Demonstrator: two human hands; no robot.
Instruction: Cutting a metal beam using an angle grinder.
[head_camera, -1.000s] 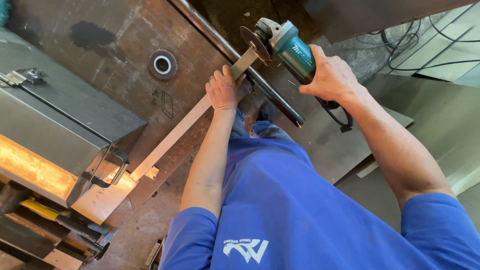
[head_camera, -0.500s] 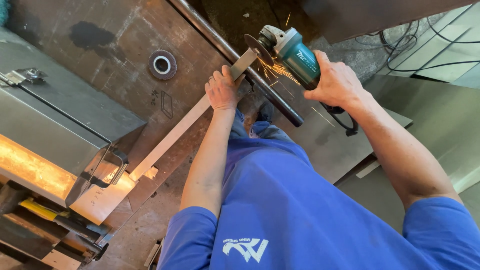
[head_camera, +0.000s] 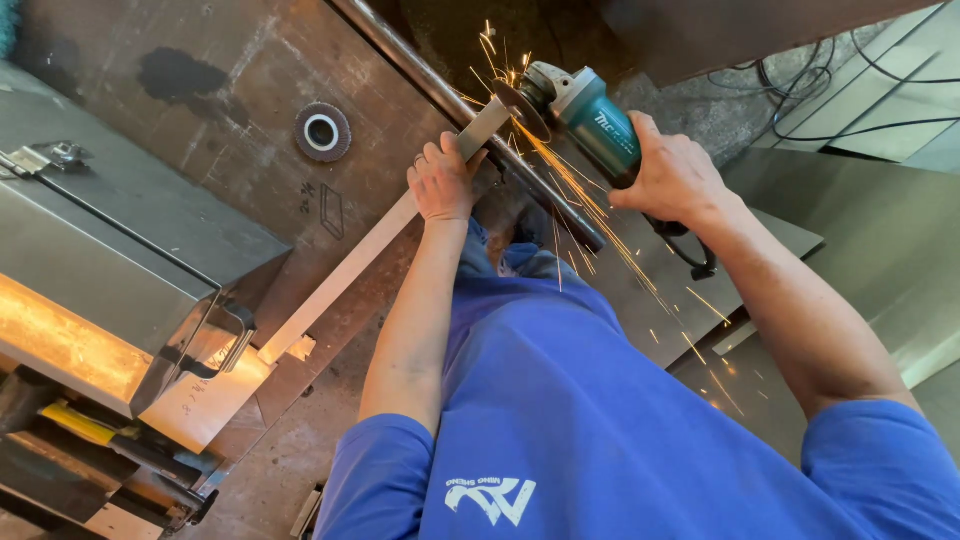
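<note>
a: biggest thing first?

b: the steel work surface, dark, stained and scuffed. on its left sits a grey sheet-metal box, lid shut, with a bail handle on its end, so what it holds can't be told.

a: and the workpiece?

b: a long flat metal bar, pale and smooth, lying on the surface. its long axis runs diagonally, from near the box's handle at lower left up to the right, where its far end meets the grinder's disc.

a: the tool?

b: a teal-bodied angle grinder with a grey head, pointing up-left along much the same diagonal. sparks spray from the disc down to the right.

a: hands?

b: the right hand is wrapped tight round the grinder's body. the left hand presses down on the bar just short of the cut end, fingers curled over its edge.

a: anything small?

b: a round flap disc with a pale centre lies flat on the surface, well apart from the bar.
</note>
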